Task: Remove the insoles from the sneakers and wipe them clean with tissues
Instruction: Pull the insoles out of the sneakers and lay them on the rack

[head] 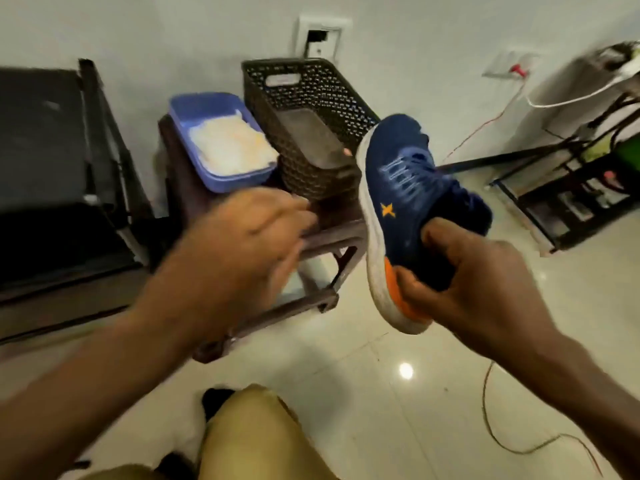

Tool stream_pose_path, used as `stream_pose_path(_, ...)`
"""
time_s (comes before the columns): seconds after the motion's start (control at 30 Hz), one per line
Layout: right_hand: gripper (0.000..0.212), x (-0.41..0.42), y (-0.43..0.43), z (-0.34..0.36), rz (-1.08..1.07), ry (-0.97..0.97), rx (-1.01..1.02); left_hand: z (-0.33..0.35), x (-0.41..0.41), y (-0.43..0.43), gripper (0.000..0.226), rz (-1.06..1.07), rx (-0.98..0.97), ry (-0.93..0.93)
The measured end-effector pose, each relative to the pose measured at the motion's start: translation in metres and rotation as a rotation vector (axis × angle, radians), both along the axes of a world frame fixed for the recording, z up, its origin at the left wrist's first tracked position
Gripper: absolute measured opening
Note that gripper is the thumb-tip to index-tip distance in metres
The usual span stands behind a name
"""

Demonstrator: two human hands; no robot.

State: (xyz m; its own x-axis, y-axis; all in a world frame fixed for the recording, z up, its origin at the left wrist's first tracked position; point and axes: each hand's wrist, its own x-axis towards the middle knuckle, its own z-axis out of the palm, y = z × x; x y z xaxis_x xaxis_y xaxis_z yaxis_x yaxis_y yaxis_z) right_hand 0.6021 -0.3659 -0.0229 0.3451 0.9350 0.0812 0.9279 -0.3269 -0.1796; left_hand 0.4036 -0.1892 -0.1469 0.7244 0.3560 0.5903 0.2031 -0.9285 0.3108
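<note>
Here the right hand (pixel 485 271) is clamped on the heel of a navy sneaker (pixel 412 209), thumb pressed to the side of the upper and fingers curled under the orange heel patch beside the white sole. The shoe hangs in the air, tilted, toe pointing away and up, its white sole edge turned toward the left hand. Just beyond the toe sits a dark brown perforated basket (pixel 294 109), and the toe looks very near the basket's near right corner; whether they touch cannot be told. A dark insole (pixel 308 140) lies inside that basket. Left of the grip, the left hand (pixel 242 237) is blurred, hovering empty with fingers loosely bent, neither spread nor closed on anything, over the front edge of a brown plastic stool (pixel 325 237). The basket and a blue tub (pixel 183 116) holding white tissues (pixel 228 143) stand side by side on the stool, filling most of its top. Below and right of the grip the pale tiled floor (pixel 398 393) lies open, crossed by a thin red wire (pixel 502 441). A black metal rack (pixel 568 195) stands well off to the right, a dark bench (pixel 52 168) to the far left.
</note>
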Motion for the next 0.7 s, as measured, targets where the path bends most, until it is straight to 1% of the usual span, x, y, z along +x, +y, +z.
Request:
stream_pose_path(0.03,0.027,0.007,-0.017,-0.014,-0.028,0.004,0.008,0.018,0.041,-0.044,0.030,-0.093,-0.049,-0.015)
stream_pose_path(0.07,0.031,0.015,-0.033,-0.026,-0.051,0.000,0.031,0.027,0.066,-0.064,0.032,-0.168,-0.024,-0.047)
stream_pose_path(0.1,0.033,0.023,-0.045,-0.035,-0.072,-0.008,0.053,0.024,0.091,-0.094,0.032,-0.246,-0.147,0.072)
stream_pose_path(0.13,0.034,0.033,-0.063,-0.042,-0.106,-0.009,0.064,0.018,0.112,-0.118,0.030,-0.253,-0.226,0.125)
stream_pose_path(0.17,0.034,0.043,-0.082,-0.047,-0.152,0.004,0.071,0.006,0.129,-0.136,0.029,-0.239,-0.296,0.135)
stream_pose_path(0.2,0.032,0.056,-0.103,-0.052,-0.203,0.026,0.081,0.001,0.143,-0.151,0.029,-0.239,-0.303,0.152)
stream_pose_path(0.27,0.029,0.079,-0.141,-0.072,-0.293,0.049,0.074,-0.012,0.163,-0.177,0.030,-0.321,-0.303,0.210)
stream_pose_path(0.33,0.027,0.102,-0.173,-0.106,-0.366,0.059,0.009,-0.031,0.185,-0.209,0.033,-0.387,-0.295,0.359)
stream_pose_path(0.4,0.025,0.122,-0.193,-0.153,-0.424,0.068,-0.090,-0.058,0.209,-0.230,0.039,-0.402,-0.239,0.520)
stream_pose_path(0.47,0.035,0.135,-0.201,-0.203,-0.463,0.147,-0.205,-0.093,0.231,-0.241,0.044,-0.402,-0.185,0.685)
stream_pose_path(0.53,0.041,0.145,-0.207,-0.258,-0.463,0.234,-0.275,-0.127,0.255,-0.252,0.048,-0.422,-0.146,0.852)
stream_pose_path(0.63,0.039,0.150,-0.205,-0.324,-0.492,0.364,-0.376,-0.175,0.274,-0.264,0.057,-0.376,-0.263,1.114)
stream_pose_path(0.7,0.041,0.151,-0.200,-0.356,-0.490,0.410,-0.439,-0.207,0.277,-0.272,0.066,-0.321,-0.354,1.244)
